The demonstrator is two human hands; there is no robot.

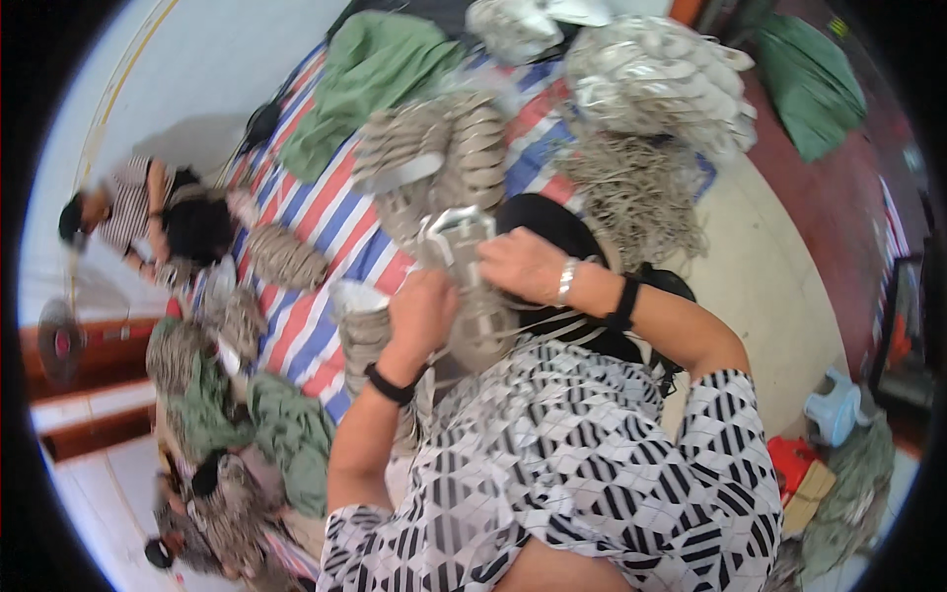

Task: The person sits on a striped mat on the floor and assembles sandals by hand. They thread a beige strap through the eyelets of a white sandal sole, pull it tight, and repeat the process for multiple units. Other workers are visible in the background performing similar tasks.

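Observation:
A grey-beige shoe upper (480,321) with a pale lining lies over my lap, its opening pointing away from me. My left hand (424,308) is closed at its left edge, and a thin pale shoelace (446,347) hangs below the fist. On the opposite edge my right hand (525,264) is closed in a pinch, fingertips at the eyelet side. Pale lace ends trail across the dark cloth below the right wrist. What exactly sits between the fingertips is small and partly hidden. Close to my left forearm stands a stack of similar uppers (363,331).
Nested uppers (478,148) lie ahead on a striped sheet (306,331). Right of them are a heap of loose laces (636,187) and a bagged pile of pale uppers (656,84). Two people work at the left. A blue stool (832,407) stands at the right.

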